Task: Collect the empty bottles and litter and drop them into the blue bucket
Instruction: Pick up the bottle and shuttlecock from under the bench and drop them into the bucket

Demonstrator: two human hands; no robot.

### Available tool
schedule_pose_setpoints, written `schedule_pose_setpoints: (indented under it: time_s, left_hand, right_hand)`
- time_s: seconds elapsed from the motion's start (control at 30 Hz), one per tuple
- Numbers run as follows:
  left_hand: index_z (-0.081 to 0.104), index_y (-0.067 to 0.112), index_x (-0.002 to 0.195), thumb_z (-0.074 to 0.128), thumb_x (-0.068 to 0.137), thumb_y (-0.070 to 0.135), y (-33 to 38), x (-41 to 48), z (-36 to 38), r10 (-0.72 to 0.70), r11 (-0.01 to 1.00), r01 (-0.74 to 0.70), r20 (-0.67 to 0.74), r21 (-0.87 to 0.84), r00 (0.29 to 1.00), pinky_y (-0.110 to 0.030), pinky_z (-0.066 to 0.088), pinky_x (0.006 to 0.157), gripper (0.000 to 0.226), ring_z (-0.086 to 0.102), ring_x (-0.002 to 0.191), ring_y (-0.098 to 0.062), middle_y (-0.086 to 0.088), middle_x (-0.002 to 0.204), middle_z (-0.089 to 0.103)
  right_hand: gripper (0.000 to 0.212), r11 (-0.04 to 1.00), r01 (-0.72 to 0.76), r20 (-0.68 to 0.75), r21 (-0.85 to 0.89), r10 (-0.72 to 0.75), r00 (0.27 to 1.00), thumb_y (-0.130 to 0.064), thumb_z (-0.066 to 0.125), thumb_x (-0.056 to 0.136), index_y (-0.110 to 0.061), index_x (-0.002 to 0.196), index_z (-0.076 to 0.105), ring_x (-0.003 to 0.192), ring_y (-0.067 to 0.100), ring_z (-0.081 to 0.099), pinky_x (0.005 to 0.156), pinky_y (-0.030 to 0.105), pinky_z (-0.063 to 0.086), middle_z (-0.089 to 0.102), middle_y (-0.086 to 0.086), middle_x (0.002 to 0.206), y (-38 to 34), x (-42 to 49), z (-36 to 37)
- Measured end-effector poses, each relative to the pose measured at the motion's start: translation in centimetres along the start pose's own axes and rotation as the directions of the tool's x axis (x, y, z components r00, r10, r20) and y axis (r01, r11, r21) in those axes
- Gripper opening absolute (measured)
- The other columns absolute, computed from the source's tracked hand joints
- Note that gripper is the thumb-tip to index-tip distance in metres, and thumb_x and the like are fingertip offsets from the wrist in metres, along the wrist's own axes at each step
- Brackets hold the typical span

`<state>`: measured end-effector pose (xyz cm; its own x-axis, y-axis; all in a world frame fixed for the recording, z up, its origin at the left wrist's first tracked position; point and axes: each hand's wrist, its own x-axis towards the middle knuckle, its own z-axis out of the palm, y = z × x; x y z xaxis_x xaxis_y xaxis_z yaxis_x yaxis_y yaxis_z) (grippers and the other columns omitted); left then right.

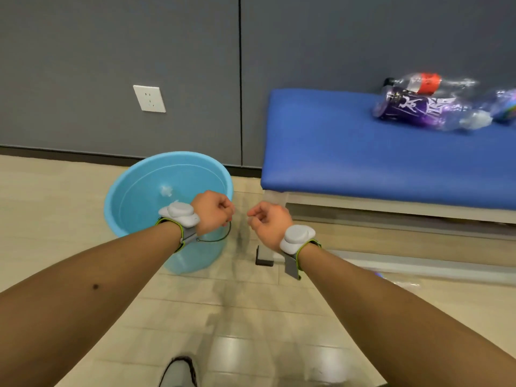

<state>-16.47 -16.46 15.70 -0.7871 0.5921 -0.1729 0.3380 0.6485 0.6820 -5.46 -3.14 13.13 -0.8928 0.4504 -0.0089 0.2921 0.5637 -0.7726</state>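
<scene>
Head view is showing the blue bucket (145,196) standing on the floor just left of the blue-padded counter (335,141), where a red-labelled bottle (418,82) and a purple-labelled bottle (413,108) are lying together by the wall. The left hand (213,212) is hovering curled over the bucket's near rim; I cannot tell if it is gripping the wire handle. The right hand (268,222) is hanging loosely curled, holding nothing.

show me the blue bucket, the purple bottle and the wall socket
blue bucket (131,195): head view, inner left wall
purple bottle (413,110): head view, middle of its label
wall socket (149,98): head view, centre of its plate
</scene>
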Motion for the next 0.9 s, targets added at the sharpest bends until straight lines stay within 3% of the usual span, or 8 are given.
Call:
schedule_pose_setpoints:
  time_s: [0.27, 0.33, 0.4, 0.7, 0.9]
  left_hand:
    - [0.071, 0.013, 0.077, 0.059, 0.082, 0.012, 2.0, -1.8, 6.2, 0.071, 0.986, -0.101, 0.216, 0.133, 0.974, -0.015, 0.051, 0.065, 0.013, 0.072, 0.068, -0.014, -0.002, 0.067, 0.074]
    - [0.071, 0.013, 0.076, 0.060, 0.082, 0.011, 2.8, -1.4, 7.7, 0.090, 0.986, -0.121, 0.252, 0.111, 0.963, -0.022, 0.057, 0.071, 0.013, 0.074, 0.067, -0.018, -0.005, 0.071, 0.076]
    - [0.071, 0.017, 0.072, 0.061, 0.081, 0.013, 4.0, -1.1, 9.1, 0.122, 0.983, -0.154, 0.282, 0.095, 0.952, -0.029, 0.059, 0.075, 0.014, 0.074, 0.066, -0.017, -0.004, 0.071, 0.076]
    - [0.072, 0.018, 0.077, 0.060, 0.083, 0.018, 10.9, -1.6, 16.9, 0.270, 0.929, -0.352, 0.444, 0.115, 0.855, -0.011, 0.050, 0.065, 0.013, 0.072, 0.065, -0.007, 0.002, 0.072, 0.075]
    - [0.073, 0.016, 0.082, 0.061, 0.084, 0.020, 15.1, -1.1, 21.7, 0.333, 0.903, -0.422, 0.488, 0.080, 0.807, -0.026, 0.057, 0.079, 0.013, 0.073, 0.074, -0.012, -0.002, 0.078, 0.077]
  right_hand:
    - [0.011, 0.980, -0.199, -0.086, -0.012, 0.198, 0.977, -0.015, 0.060, 0.081, -0.024, 0.084, 0.066, 0.075, 0.023, 0.068, 0.079, 0.039, 0.058, 0.065, -0.002, 0.072, 7.3, -4.5, -5.9]
    - [0.014, 0.972, -0.236, -0.127, -0.002, 0.234, 0.964, -0.016, 0.060, 0.080, -0.030, 0.077, 0.062, 0.077, 0.026, 0.069, 0.079, 0.041, 0.058, 0.066, -0.002, 0.072, 8.9, -5.7, -7.4]
    - [0.014, 0.966, -0.257, -0.161, -0.001, 0.254, 0.954, -0.015, 0.061, 0.080, -0.028, 0.078, 0.063, 0.078, 0.027, 0.069, 0.079, 0.041, 0.057, 0.066, -0.001, 0.072, 10.2, -7.0, -8.7]
    - [0.012, 0.929, -0.367, -0.289, 0.038, 0.362, 0.886, -0.018, 0.059, 0.080, -0.021, 0.087, 0.068, 0.080, 0.024, 0.069, 0.080, 0.038, 0.057, 0.072, 0.005, 0.081, 15.4, -13.1, -14.0]
    - [0.010, 0.888, -0.460, -0.392, 0.014, 0.428, 0.814, -0.017, 0.061, 0.081, -0.024, 0.086, 0.067, 0.079, 0.023, 0.067, 0.078, 0.033, 0.056, 0.068, -0.001, 0.075, 18.3, -17.0, -18.4]
